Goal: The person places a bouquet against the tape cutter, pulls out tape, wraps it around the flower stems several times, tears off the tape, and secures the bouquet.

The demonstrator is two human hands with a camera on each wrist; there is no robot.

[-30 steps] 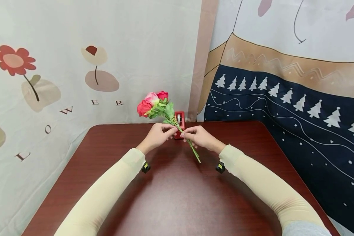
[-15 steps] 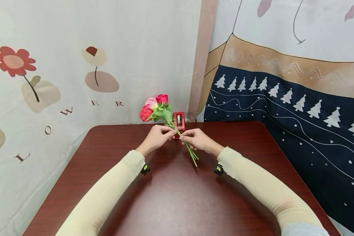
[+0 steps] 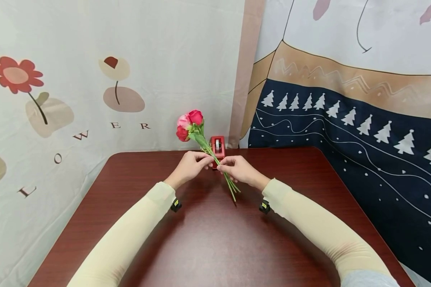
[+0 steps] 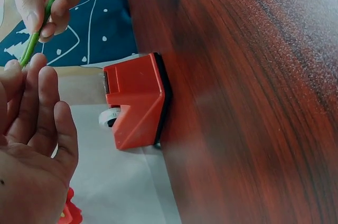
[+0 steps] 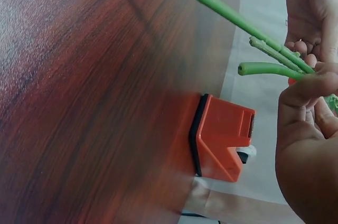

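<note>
A small bunch of roses [image 3: 195, 116], red and pink with green leaves, is held tilted above the far part of the table. My left hand [image 3: 191, 165] pinches its stems just below the leaves. Lower down, my right hand [image 3: 241, 169] pinches the same stems between thumb and fingers. Several bare stem ends [image 5: 227, 12] jut out past the right hand in the right wrist view, fanned slightly apart. In the left wrist view, one green stem [image 4: 50, 10] runs between the two hands' fingertips. The blossoms are mostly hidden in both wrist views.
Behind the hands, a red tape dispenser [image 3: 218, 145] with a roll of clear tape stands near the far edge of the dark red wooden table [image 3: 215, 239]. Printed cloths hang behind and to the right, one pale [image 3: 186, 48], one navy [image 3: 309, 115] with white trees.
The roses have swung to the right and stand more upright. Their stem ends have shifted slightly left and spread apart. Both hands keep their hold and have barely moved.
</note>
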